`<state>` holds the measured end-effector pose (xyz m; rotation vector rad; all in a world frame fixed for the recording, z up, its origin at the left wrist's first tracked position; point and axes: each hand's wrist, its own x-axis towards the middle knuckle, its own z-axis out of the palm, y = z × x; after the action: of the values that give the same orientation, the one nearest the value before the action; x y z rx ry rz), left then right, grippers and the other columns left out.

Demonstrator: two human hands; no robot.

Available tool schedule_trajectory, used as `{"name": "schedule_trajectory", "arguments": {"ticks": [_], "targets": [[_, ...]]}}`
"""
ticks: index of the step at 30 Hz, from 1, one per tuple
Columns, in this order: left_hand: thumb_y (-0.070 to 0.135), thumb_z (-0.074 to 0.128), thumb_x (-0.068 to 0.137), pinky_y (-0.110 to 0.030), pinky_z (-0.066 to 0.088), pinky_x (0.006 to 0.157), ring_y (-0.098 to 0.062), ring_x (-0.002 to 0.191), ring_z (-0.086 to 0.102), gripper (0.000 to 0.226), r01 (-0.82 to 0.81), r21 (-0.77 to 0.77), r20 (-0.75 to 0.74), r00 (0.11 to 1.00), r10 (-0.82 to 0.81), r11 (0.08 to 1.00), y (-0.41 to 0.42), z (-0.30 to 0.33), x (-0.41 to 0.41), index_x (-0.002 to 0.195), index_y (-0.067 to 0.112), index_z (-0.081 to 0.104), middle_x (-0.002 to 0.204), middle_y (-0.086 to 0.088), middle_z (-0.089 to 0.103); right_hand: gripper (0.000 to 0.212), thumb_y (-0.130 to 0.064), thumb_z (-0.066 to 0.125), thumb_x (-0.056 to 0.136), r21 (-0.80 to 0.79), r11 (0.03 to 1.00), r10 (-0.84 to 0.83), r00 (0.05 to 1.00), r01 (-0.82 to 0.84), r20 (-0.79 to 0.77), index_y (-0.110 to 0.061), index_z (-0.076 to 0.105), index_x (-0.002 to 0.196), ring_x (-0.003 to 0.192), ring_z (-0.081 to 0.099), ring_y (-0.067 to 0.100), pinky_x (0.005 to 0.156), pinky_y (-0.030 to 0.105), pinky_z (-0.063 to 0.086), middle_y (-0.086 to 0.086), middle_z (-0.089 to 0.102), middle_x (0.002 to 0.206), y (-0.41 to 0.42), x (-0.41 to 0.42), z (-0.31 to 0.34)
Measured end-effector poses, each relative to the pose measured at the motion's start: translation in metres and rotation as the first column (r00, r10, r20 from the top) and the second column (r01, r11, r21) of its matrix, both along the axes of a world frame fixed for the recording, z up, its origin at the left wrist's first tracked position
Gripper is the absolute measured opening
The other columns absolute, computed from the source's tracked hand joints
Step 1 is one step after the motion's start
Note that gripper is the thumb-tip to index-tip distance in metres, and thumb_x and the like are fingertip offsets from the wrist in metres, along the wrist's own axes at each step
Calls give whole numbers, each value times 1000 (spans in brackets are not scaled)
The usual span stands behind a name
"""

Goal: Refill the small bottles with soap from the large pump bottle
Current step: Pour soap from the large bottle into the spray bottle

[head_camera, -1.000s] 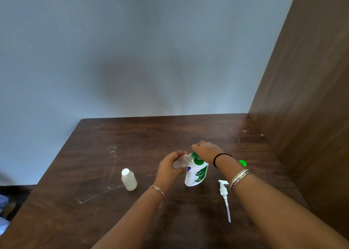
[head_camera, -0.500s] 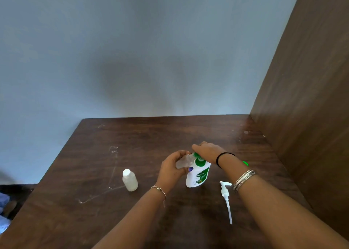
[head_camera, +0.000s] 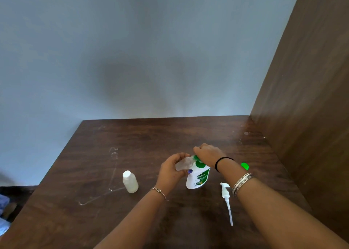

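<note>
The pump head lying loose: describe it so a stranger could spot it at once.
On the brown wooden table, look to the right of the upright white and green soap bottle, beside the right forearm. The pump head lies flat there, unattached, white, with a long thin tube trailing toward the near edge; nothing else there has one.

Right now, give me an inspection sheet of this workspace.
Surface: dark wooden table, scratched.
Job's things: large soap bottle tilted, pump removed and lying on the table; small clear bottle at its mouth; second small bottle upright, capped.
Clutter: green cap.
Grippers: left hand holds the small clear bottle; right hand grips the large bottle's top.
Cables: nothing seen.
Surroundings: blue-grey wall, wooden panel.
</note>
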<state>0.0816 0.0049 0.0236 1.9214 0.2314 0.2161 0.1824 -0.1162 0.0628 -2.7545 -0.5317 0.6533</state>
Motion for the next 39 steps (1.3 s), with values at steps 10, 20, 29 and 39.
{"name": "schedule_trajectory", "arguments": {"ticks": [10, 20, 29, 39], "targets": [[2, 73, 70, 0, 42, 70, -1, 89, 57, 40, 2, -35, 13, 1000, -2, 999, -2, 0, -3, 105, 17, 60, 100, 4, 63, 27, -27, 27, 90, 16, 1000, 18, 1000, -18, 15, -24, 37, 65, 86, 48, 23, 83, 39, 41, 7, 51, 97, 1, -3, -1], [1, 72, 69, 1, 42, 72, -6, 93, 58, 40, -3, -49, 23, 1000, 4, 999, -1, 1, -3, 103, 19, 60, 101, 4, 64, 26, -22, 26, 93, 9, 999, 46, 999, -46, 18, -23, 41, 72, 93, 47, 23, 100, 56, 35, 6, 51, 101, 0, -4, 8], [2, 73, 69, -1, 43, 74, -8, 97, 58, 42, -7, -57, 22, 1000, 8, 998, 0, -5, -2, 105, 19, 60, 104, 2, 64, 21, -18, 28, 96, -1, 996, 85, 995, -85, 44, -17, 49, 91, 111, 49, 27, 103, 53, 35, 8, 52, 120, 0, -7, 13], [2, 74, 68, -1, 43, 72, -7, 92, 60, 41, -7, -48, 22, 1000, 8, 999, 1, -7, 0, 104, 17, 62, 101, 2, 65, 20, -20, 27, 92, -22, 998, 62, 997, -62, 36, -21, 45, 86, 108, 50, 27, 100, 52, 36, 7, 54, 119, 0, -5, 9]]}}
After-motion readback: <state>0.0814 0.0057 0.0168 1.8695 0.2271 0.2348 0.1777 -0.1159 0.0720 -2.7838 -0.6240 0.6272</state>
